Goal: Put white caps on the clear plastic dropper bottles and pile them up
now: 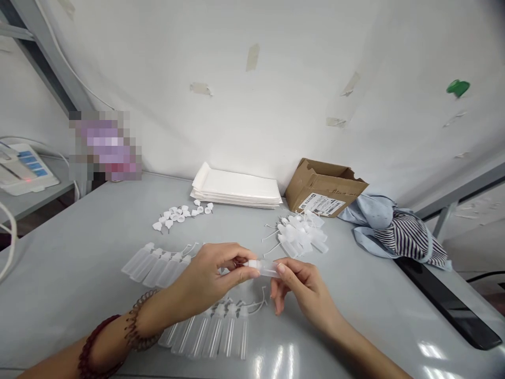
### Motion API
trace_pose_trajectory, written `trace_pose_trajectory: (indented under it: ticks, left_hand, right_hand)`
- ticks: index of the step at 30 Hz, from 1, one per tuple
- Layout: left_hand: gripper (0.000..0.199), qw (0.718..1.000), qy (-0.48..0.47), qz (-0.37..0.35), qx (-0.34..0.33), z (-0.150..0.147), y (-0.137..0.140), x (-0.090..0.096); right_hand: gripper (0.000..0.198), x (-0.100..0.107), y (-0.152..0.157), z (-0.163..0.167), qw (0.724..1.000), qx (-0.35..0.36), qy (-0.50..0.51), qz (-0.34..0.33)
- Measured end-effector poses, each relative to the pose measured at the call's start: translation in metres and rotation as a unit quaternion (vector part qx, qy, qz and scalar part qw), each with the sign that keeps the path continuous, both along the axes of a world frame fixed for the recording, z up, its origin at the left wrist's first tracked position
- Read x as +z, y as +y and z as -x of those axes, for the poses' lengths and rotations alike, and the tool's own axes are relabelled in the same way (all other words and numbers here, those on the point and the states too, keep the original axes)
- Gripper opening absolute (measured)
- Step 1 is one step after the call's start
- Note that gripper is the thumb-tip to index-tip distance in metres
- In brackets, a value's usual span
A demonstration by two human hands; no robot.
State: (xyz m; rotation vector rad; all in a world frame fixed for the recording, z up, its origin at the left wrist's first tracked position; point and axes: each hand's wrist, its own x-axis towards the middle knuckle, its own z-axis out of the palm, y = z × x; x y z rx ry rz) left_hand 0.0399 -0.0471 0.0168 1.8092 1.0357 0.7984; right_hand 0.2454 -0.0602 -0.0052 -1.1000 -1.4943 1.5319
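Observation:
Near the middle of the table, a small translucent squeeze bottle (269, 268) lies sideways between my hands. My left hand (211, 271) pinches the white cap (253, 263) at its neck. The bottle's lower end is in the thumb and fingers of my right hand (305, 287). Beneath my left wrist runs a row of similar capped bottles (215, 331), side by side. Another row of bottles (158, 266) stretches behind my left forearm, partly hidden by it. Beyond my right hand is a loose heap of bottles (298, 234) with thin strap-like tails.
Several loose white caps (181, 213) with needle-like tips lie farther back on the left. White padded envelopes (240, 187) are stacked against the wall beside an open cardboard box (325, 187). Bunched cloth (398, 231) and a long black object (447, 302) occupy the right side.

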Motion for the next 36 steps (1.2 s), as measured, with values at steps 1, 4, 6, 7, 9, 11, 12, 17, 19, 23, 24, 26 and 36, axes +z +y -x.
trace_pose_trajectory:
  ticks: [1,4,6,7,9,11,12,17,19,23,24,26,36]
  left_hand:
    - [0.02,0.998,-0.021,0.054,0.002,0.0,0.0,0.002]
    - [0.02,0.987,-0.062,0.148,0.003,0.0,0.002,0.004]
    - [0.017,0.986,-0.063,0.152,0.001,0.0,0.003,0.003]
    - [0.016,0.988,-0.061,0.144,0.001,0.0,0.003,0.002]
    - [0.012,0.992,-0.058,0.113,0.0,0.0,0.004,0.001]
    - [0.006,0.996,-0.057,0.068,0.0,0.0,0.003,-0.001]
    - [0.005,0.998,-0.056,0.042,-0.001,0.0,0.003,-0.002]
    - [0.008,0.993,-0.056,-0.098,-0.014,0.001,0.002,-0.009]
    - [0.01,0.984,-0.05,-0.168,-0.019,0.002,0.002,-0.012]
    - [0.017,0.96,-0.029,-0.275,-0.049,0.003,0.001,-0.016]
    - [0.018,0.955,-0.024,-0.291,-0.058,0.003,0.0,-0.016]
    - [0.02,0.949,-0.013,-0.307,-0.067,0.004,-0.001,-0.018]
    - [0.024,0.978,0.065,-0.196,0.043,0.009,0.005,-0.004]
  right_hand:
    - [0.037,-0.001,0.0,0.0,1.0,-0.005,-0.011,-0.023]
    - [0.031,-0.003,-0.002,-0.002,0.992,-0.007,-0.058,-0.111]
    - [0.029,-0.005,-0.002,-0.003,0.984,-0.005,-0.083,-0.156]
    - [0.029,-0.006,-0.002,-0.003,0.982,-0.003,-0.091,-0.166]
    - [0.031,-0.006,-0.002,-0.004,0.983,0.002,-0.088,-0.158]
    - [0.036,-0.006,-0.002,-0.003,0.989,0.005,-0.076,-0.128]
    - [0.039,-0.005,-0.001,-0.003,0.992,0.007,-0.07,-0.108]
    - [0.05,-0.002,0.0,-0.001,0.999,0.029,-0.008,0.04]
    - [0.051,-0.003,0.002,-0.001,0.993,0.039,0.029,0.106]
    - [0.052,-0.007,0.008,-0.005,0.955,0.078,0.117,0.262]
    - [0.052,-0.008,0.009,-0.006,0.942,0.088,0.133,0.296]
    - [0.05,-0.011,0.012,-0.008,0.924,0.099,0.151,0.337]
    - [0.045,-0.001,0.008,-0.006,0.999,0.006,0.001,0.05]
